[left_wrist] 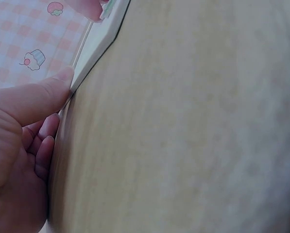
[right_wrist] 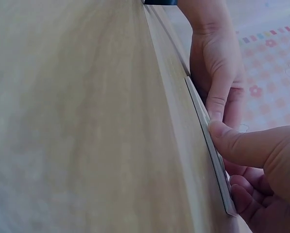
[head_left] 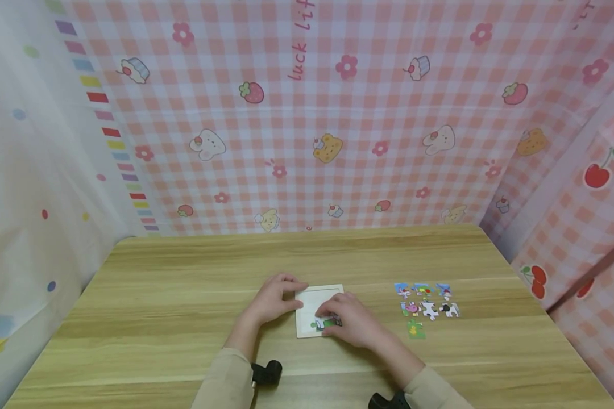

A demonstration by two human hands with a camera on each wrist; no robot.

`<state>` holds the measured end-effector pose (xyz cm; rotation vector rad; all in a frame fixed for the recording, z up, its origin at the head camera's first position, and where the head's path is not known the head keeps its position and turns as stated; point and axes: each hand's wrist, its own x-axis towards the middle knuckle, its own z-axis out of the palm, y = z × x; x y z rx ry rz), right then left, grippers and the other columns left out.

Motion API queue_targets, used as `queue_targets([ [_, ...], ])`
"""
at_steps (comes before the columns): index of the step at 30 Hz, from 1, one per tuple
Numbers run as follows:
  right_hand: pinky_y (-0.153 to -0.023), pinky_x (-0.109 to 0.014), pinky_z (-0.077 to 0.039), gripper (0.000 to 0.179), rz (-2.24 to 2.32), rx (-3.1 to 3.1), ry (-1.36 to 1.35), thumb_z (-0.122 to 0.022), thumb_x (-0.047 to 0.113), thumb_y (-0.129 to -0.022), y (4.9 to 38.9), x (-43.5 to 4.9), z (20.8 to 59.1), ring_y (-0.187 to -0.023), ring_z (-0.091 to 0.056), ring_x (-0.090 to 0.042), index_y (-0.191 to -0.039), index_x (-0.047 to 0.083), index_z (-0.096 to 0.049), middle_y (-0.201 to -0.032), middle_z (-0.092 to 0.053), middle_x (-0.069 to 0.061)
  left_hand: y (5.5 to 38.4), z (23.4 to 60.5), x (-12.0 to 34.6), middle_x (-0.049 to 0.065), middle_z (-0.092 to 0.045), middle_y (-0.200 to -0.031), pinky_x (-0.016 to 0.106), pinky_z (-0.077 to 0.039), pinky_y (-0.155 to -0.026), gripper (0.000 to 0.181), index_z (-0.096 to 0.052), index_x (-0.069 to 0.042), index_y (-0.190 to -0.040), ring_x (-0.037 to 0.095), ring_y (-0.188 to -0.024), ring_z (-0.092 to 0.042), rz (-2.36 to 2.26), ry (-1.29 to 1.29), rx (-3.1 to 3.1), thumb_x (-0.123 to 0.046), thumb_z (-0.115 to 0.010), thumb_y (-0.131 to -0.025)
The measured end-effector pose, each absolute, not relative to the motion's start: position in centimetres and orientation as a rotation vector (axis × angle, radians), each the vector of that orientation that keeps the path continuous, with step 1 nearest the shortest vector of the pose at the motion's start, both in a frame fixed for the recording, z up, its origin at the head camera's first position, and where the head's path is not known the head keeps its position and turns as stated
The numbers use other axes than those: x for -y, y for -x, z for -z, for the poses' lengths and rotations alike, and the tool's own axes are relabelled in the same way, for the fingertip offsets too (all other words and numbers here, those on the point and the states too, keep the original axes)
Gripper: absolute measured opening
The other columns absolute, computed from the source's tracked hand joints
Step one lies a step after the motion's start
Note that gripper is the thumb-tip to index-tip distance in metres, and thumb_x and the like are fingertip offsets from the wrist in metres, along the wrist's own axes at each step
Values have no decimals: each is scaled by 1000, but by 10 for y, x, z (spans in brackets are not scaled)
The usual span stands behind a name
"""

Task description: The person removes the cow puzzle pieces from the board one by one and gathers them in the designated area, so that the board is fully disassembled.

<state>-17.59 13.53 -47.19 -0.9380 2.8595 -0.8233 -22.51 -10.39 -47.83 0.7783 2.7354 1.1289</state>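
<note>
A white square puzzle tray (head_left: 308, 301) lies on the table in the head view. At its left side my left hand (head_left: 273, 300) holds the rim between thumb and fingers; in the left wrist view the thumb (left_wrist: 47, 94) presses on the edge. My right hand (head_left: 355, 324) reaches over the tray's right part and pinches a puzzle piece, mostly hidden under its fingers. A green bit of that puzzle piece (left_wrist: 107, 8) shows at the top of the left wrist view. Green and white printed picture (head_left: 319, 324) appears in the tray's lower part, beside the right fingers.
Right of the tray, several loose puzzle pieces (head_left: 423, 289) lie in loose rows, one piece (head_left: 430, 310) plain white. A green piece (head_left: 417, 329) lies nearest. The wooden table (head_left: 174, 318) meets a checked curtain (head_left: 297, 125) at the back.
</note>
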Motion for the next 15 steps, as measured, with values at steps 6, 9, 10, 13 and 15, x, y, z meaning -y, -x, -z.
queue_targets([
  [6,-87,-38,-50,30,827,-2860,902,-86,20,-83,175,-133,472,-99,-55,-19,-110,15,-75,-103,-66,3,225,477,104,15,-62,-125,56,-43,-106,40,-71,-2,-130,36,-119,-55,-1142,-771,-2727,-9,-78,-92],
  [9,-84,-36,-49,28,837,-2857,892,-86,18,-84,175,-132,473,-98,-53,-18,-110,14,-75,-103,-65,2,225,477,104,15,-62,-125,57,-43,-106,39,-72,-2,-129,37,-118,-55,-1149,-777,-2726,-8,-78,-91],
  [10,-84,-36,-49,28,838,-2857,888,-86,18,-84,175,-132,473,-98,-53,-18,-110,14,-75,-102,-65,2,225,477,104,16,-62,-125,57,-43,-106,40,-71,-1,-129,37,-119,-55,-1151,-778,-2723,-8,-78,-91],
  [13,-82,-34,-48,28,848,-2862,883,-86,17,-84,175,-132,473,-97,-52,-18,-109,14,-75,-101,-64,3,224,477,103,16,-62,-125,58,-42,-106,39,-72,-2,-129,37,-119,-55,-1155,-778,-2723,-8,-78,-91],
  [15,-82,-34,-48,27,856,-2865,880,-86,17,-84,175,-132,473,-96,-52,-17,-108,14,-75,-100,-63,3,225,477,103,16,-62,-125,57,-42,-107,39,-72,-2,-130,37,-119,-55,-1157,-774,-2721,-8,-78,-91],
])
